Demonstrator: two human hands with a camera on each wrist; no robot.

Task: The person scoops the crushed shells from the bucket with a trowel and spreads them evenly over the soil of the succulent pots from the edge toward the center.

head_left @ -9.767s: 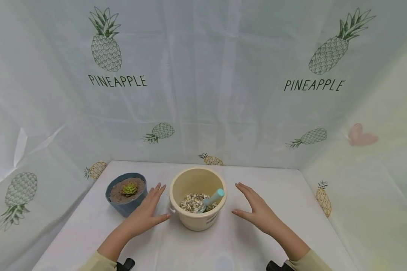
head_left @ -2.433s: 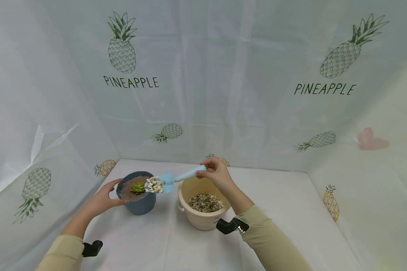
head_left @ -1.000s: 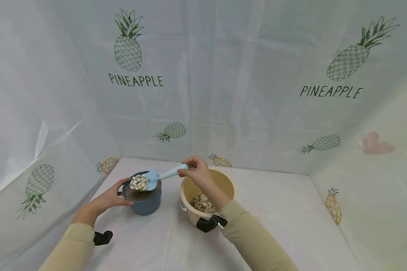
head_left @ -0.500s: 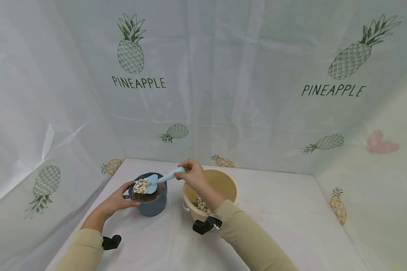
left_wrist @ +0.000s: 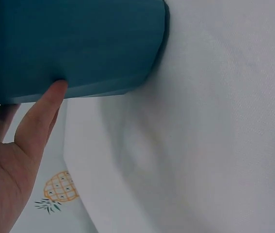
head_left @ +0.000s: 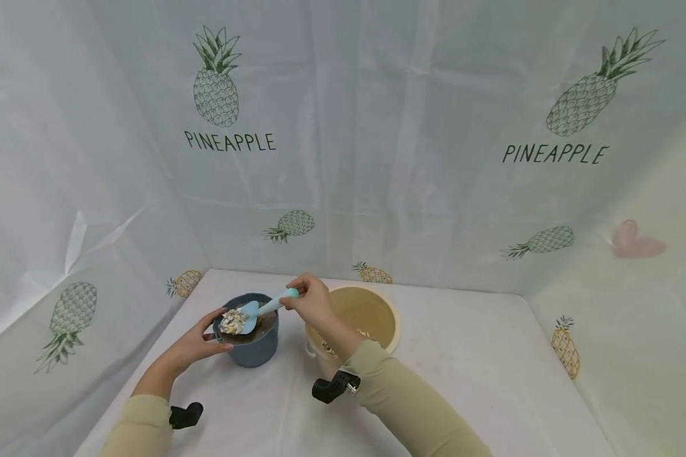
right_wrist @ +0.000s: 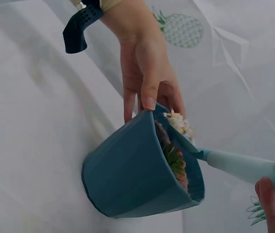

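Observation:
A light-blue trowel (head_left: 271,306) carries a heap of pebbles (head_left: 234,322) over the blue flowerpot (head_left: 255,353). My right hand (head_left: 314,308) pinches the end of its handle, and the blade tilts toward the pot's left side. My left hand (head_left: 191,349) grips the pot at its left rim, thumb in front and fingers behind. The left wrist view shows the thumb pressed on the pot's wall (left_wrist: 79,48). In the right wrist view a green succulent (right_wrist: 175,162) stands in the pot under the blade; the trowel hides it in the head view.
A cream bucket (head_left: 368,309) stands right of the pot with pebbles inside, partly hidden by my right forearm. Both stand on a white-covered table (head_left: 463,355). A pineapple-print curtain (head_left: 377,158) encloses the back and sides.
The trowel, earlier standing in the bucket, went loaded to the pot in my right hand; lately its blade shifted slightly left and lower. My left hand took hold of the pot.

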